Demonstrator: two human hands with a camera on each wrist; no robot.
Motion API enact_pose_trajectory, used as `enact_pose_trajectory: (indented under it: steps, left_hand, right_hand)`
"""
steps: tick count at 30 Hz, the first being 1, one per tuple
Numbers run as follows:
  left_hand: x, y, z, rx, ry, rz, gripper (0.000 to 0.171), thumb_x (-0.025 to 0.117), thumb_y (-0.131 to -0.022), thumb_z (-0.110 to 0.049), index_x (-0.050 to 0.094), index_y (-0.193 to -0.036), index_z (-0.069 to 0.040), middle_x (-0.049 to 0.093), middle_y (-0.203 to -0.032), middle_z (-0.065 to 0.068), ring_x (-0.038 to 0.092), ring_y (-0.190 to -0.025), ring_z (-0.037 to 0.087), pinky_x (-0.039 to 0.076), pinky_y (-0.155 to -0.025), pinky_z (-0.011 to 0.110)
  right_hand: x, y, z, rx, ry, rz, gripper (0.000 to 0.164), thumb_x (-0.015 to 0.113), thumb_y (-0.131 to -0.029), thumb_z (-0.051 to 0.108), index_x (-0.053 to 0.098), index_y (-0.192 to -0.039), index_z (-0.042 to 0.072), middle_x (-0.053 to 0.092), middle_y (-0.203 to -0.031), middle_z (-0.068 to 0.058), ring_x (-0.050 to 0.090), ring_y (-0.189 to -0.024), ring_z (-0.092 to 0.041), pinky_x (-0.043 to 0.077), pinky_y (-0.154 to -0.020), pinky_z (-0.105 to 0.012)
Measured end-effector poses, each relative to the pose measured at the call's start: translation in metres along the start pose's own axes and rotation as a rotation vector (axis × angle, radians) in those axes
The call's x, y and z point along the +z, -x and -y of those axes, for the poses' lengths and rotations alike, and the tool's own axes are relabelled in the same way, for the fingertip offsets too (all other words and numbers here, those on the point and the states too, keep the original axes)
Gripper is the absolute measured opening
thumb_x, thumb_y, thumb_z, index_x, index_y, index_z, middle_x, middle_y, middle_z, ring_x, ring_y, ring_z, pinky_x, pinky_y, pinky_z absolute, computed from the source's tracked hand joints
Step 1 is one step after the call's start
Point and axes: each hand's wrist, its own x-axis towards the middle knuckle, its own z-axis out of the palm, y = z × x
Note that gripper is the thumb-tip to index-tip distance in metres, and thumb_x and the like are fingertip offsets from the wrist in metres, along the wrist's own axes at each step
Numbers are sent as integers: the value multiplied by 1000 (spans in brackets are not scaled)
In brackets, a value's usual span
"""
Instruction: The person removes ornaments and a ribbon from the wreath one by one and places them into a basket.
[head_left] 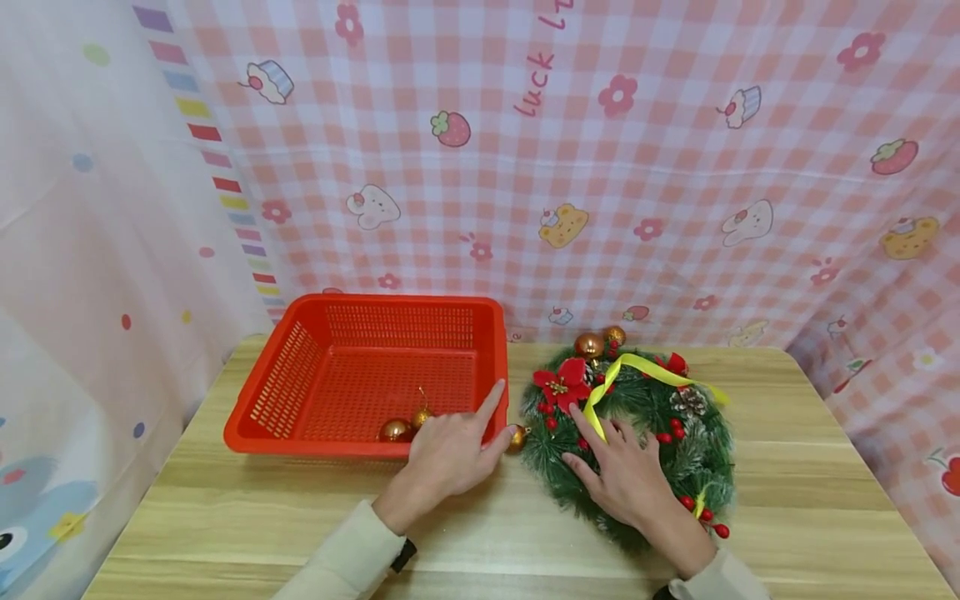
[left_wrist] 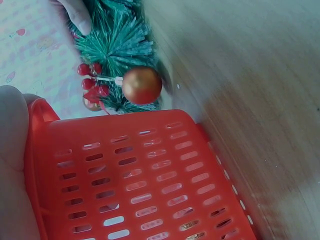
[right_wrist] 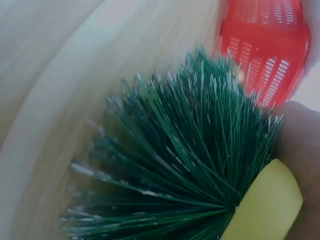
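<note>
On the right half of the table, the green wreath lies flat, with the right hand laid over its near left side, index and thumb spread loosely rather than clenched. To the left stands the red basket; the left hand touches its near right corner, index extended along the rim, but its other fingers are hidden, so I cannot tell whether it grips. Handling these well probably calls for light, even pressure: the yellow ribbon curls loosely over the far part of the wreath and down beside the right index finger, where a careless drag could snag it or bend the red flower. Keeping the basket level would suit the gold balls inside, and the ball between basket and wreath looks easy to knock and set rolling.
</note>
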Motion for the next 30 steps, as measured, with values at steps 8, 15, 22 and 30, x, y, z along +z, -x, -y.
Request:
enact_pose_trajectory:
  steps: [8,15,22,30]
  left_hand:
    - [1,1,1,14,-15,-24,67,37,-101,-58,29,-157,-22,23,-45,-9,17,-41,8,17,-37,22]
    - [2,1,1,16,-9,-37,66,41,-100,-56,31,-157,-22,23,-44,-9,18,-39,8,18,-37,22]
    - [2,1,0,12,-14,-22,67,39,-101,-57,29,-157,-23,21,-44,-10,16,-39,7,16,-37,22]
    - [2,0,0,3,-10,-23,67,38,-101,-58,28,-157,-23,23,-43,-9,18,-39,8,17,-37,23]
  right_hand:
    - [-3,8,-18,-151,13,-11,67,54,-98,52,31,-156,30,58,-135,-15,50,-126,-36,34,-96,-72]
    - [-8,12,-40,-287,11,9,68,54,-97,54,28,-157,33,54,-142,-13,47,-132,-35,34,-102,-65]
    - [-10,18,-58,-390,62,-68,68,57,-96,52,32,-155,33,60,-136,-11,52,-128,-33,34,-104,-63]
    - [-19,29,-45,-120,1,-293,67,61,-91,55,53,-143,14,53,-140,-19,44,-130,-43,26,-103,-69]
